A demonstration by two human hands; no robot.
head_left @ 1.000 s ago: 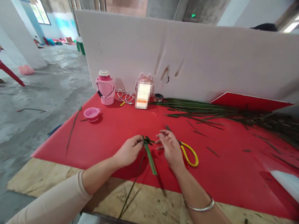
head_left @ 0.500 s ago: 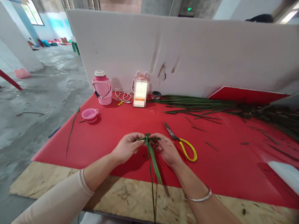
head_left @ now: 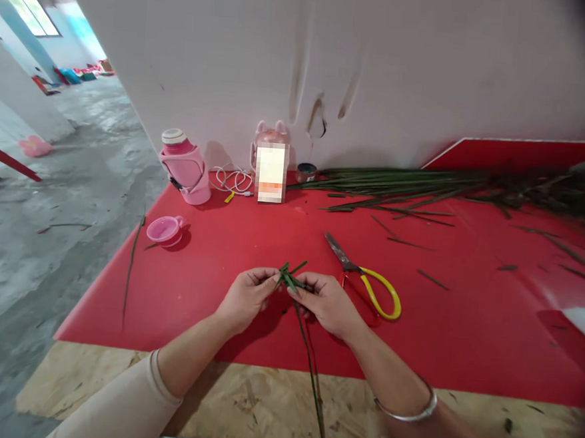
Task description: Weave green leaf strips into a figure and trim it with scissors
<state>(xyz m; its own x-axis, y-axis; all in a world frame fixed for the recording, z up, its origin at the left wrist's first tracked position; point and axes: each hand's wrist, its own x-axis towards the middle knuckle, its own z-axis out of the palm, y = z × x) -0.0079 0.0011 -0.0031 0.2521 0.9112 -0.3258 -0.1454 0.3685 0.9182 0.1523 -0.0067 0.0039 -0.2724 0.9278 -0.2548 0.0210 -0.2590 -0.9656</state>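
Half a second ago, a wide green strip was hanging below the knotted leaf piece [head_left: 288,277]; now only a thin strand [head_left: 309,355] hangs there, so the folding seems one step further. The piece is at lower centre of the frame, pinched by thumb and fingers of both left hand [head_left: 247,298] and right hand [head_left: 327,304], nearly closed. The leaf looks flat, the bench [head_left: 185,321] smooth red over rough chipboard.
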